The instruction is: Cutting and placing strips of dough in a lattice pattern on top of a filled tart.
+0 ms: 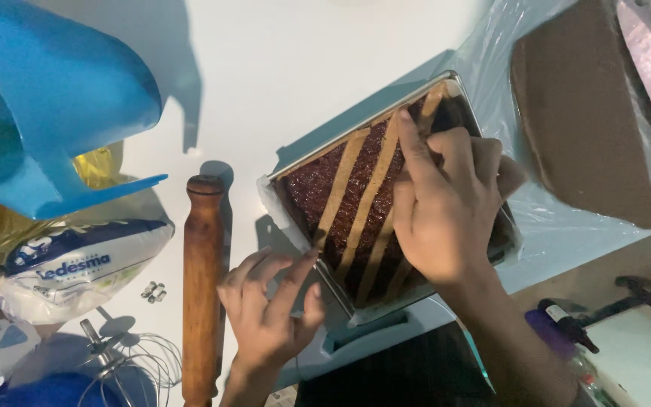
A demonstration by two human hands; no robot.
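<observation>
Our right hand (446, 207) lies flat over the tray (446, 83), fingers together and stretched, the forefinger pressing down a pale dough strip (374, 181) on the dark filling (307, 185). Our left hand (269, 309) sits at the tray's near left corner, fingers loosely spread, fingertips touching the end of another strip. The tray stands tilted at the middle of the white table (280, 60). Just left lies a wooden rolling pin (203, 286); farther left, a flour bag (77, 267), a whisk (126, 362) and a blue scoop (54, 98). Far right, rolled dough (589, 113) rests on plastic.
</observation>
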